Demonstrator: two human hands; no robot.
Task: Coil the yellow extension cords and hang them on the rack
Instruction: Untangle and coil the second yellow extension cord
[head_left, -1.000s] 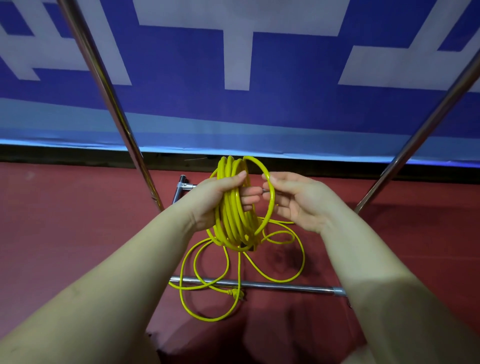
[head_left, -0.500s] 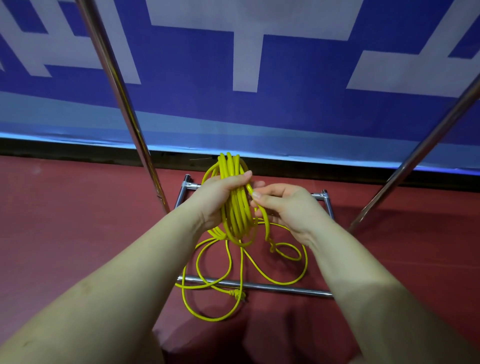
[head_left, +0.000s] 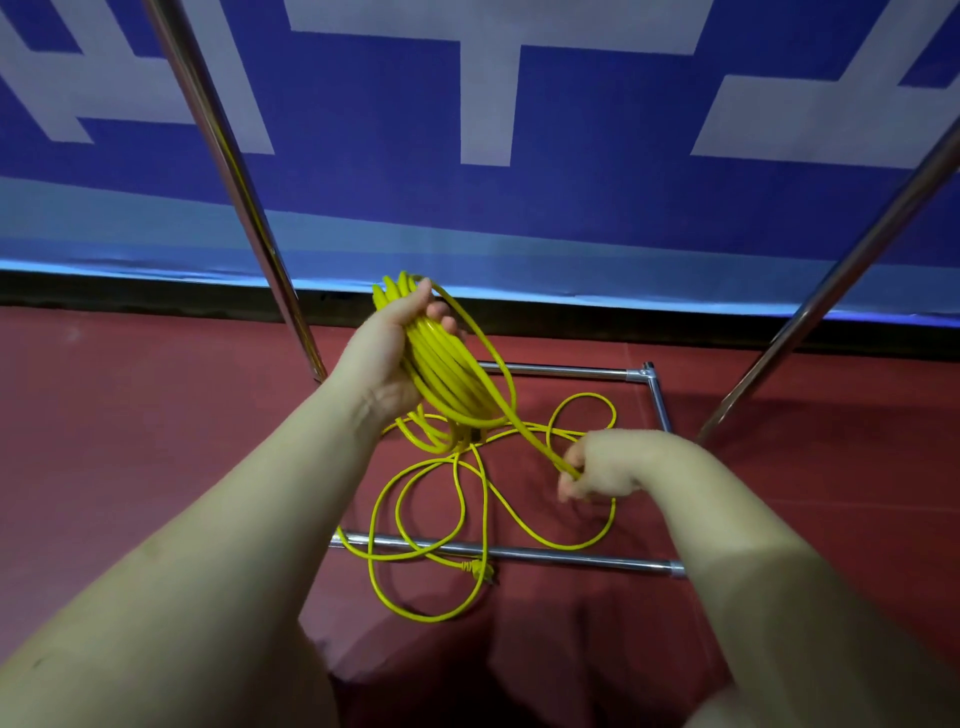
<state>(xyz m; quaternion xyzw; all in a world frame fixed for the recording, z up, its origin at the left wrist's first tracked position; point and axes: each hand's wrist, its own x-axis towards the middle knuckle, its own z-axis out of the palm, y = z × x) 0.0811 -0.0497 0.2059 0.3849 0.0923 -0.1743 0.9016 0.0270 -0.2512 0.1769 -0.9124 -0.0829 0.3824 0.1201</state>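
Holding the yellow cord coil (head_left: 447, 374) up, the left hand (head_left: 387, 358) wraps its fingers round it. The right hand (head_left: 602, 465) pinches one strand lower down. Loose loops (head_left: 467, 525) lie on the red floor (head_left: 130, 415) inside the rack's metal base bars (head_left: 561, 555). The plug (head_left: 480, 569) looks small and blurry.

Bright yellow cord (head_left: 452, 374), chrome-silver rack bars (head_left: 519, 553), dark red floor (head_left: 130, 415), blue banner with pale grey blocks (head_left: 363, 130)

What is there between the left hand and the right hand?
In the head view, one taut strand of yellow cord runs from the coil in the left hand to the right hand.
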